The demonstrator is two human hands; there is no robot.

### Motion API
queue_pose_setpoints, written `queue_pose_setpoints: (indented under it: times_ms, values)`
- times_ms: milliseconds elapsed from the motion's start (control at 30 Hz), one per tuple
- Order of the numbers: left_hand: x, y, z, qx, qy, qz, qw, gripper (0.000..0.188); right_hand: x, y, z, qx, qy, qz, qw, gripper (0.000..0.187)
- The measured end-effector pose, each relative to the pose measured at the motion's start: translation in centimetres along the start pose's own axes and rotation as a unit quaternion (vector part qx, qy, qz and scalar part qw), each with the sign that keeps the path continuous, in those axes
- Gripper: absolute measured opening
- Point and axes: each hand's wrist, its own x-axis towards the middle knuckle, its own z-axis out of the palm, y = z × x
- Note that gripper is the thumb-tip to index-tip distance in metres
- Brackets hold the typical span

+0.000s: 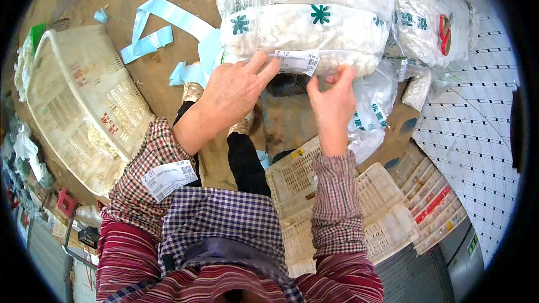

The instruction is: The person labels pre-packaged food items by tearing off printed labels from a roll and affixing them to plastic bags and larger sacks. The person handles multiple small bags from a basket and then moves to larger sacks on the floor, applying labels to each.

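A large clear plastic bag (306,28) packed with white contents and printed with green marks lies in front of me. Along its near edge runs a white printed label (297,62) with a square code. My left hand (238,84) is closed at the label's left end, its fingertips against the label and the bag. By the right end, my right hand (335,92) pinches the bag's near edge between thumb and forefinger; exactly what lies under its fingertips is hidden. Another printed label (168,180) is on my left checked sleeve.
Red-handled scissors (444,35) lie on a second filled bag (418,17) at the right. A cream crate (84,95) stands left, near light-blue strips (179,19). More crates (387,207) are at lower right, below a loose plastic bag (370,115). White dotted sheeting (471,112) covers the far right.
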Motion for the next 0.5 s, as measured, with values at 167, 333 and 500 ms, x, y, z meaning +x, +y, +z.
queue_pose_setpoints:
  times_ms: [167,333,500]
  values:
    - [0.0,-0.1,0.2,-0.011,0.019,0.016,1.000,0.036,0.2,1.1,1.6,0.012,0.066,-0.038,0.997,0.029]
    - [0.1,0.1,0.0,-0.025,-0.009,-0.017,1.000,0.057,1.7,0.9,1.4,-0.015,0.208,-0.120,0.971,0.029]
    - [0.1,-0.1,0.3,-0.012,0.007,-0.008,1.000,0.066,1.8,0.6,1.0,0.085,0.150,-0.003,0.985,0.027]
